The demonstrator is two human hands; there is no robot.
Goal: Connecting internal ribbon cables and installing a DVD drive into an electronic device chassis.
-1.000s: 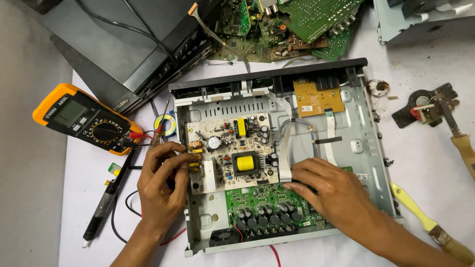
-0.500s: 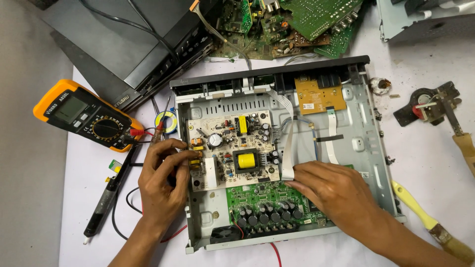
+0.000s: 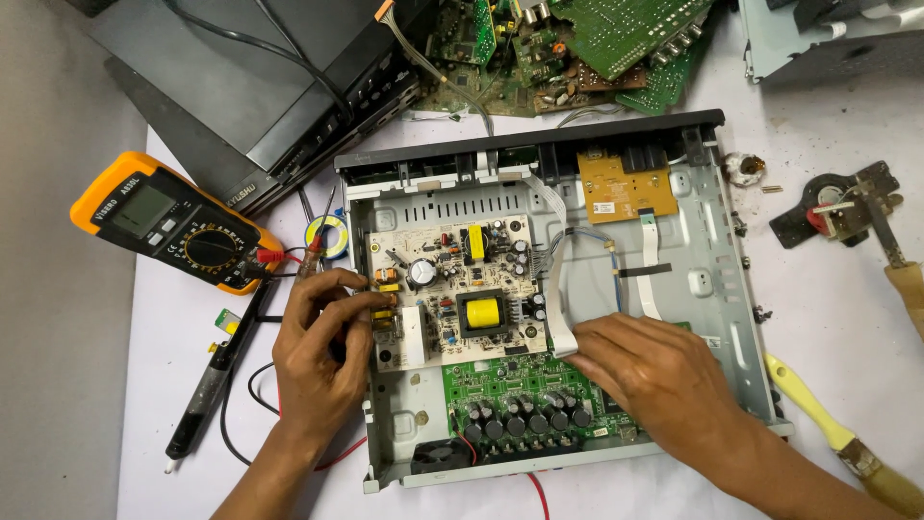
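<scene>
Little is changed vs 0.5 s ago: L hand (image 3: 322, 351) is kept at the cream PSU board (image 3: 450, 289) left edge, fingers pinched on a probe; R hand (image 3: 654, 376) laid flat, fingers spread, right of board over ribbon cable (image 3: 558, 308).

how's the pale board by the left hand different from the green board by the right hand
The pale board is cream, sits higher in the open metal case and carries a yellow transformer. The green board lies at the case's near edge, lined with dark round capacitors. The left hand has its fingers at the pale board's left edge; the right hand covers part of the green board's right side. Both lie flat inside the case.
</scene>
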